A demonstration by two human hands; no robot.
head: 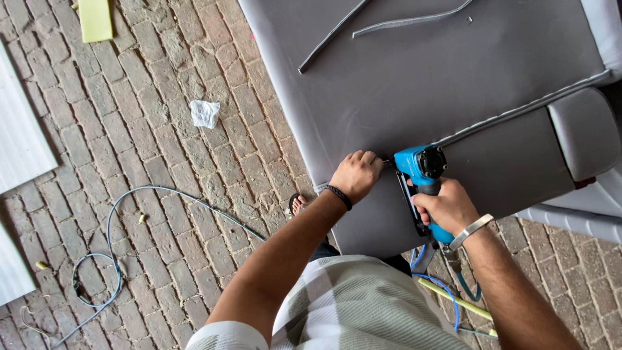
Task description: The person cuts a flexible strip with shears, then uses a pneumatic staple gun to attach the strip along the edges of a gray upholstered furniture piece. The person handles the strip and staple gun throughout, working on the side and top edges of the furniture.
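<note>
Reddish-brown brick paving (162,162) ran under everything, and on it stood a grey upholstered furniture piece (414,78) with its covered panel facing up. The right hand (447,209) was closed tight around the handle of a blue pneumatic staple gun (421,175), fingers wrapped fully round the grip, a metal bracelet (471,230) on the wrist just behind it. The gun's black-capped head sat directly above that fist, its nose pointing toward the left hand and meeting the grey fabric near a piped seam (518,113) that ran away up and to the right of the grip. The left hand (355,175), wearing a dark wristband (339,196), lay curled knuckles-up just beside the gun's nose, pressing on the fabric at the panel's edge; whether it pinched the cloth could not be told. Below the grip, a blue air hose (447,295) dropped from the handle's base. Well to the left of both hands, a thin blue hose (116,214) looped over the bricks, with a crumpled white scrap (205,113) farther off. Two loose grey piping strips (389,26) lay on the panel far above the gun.
</note>
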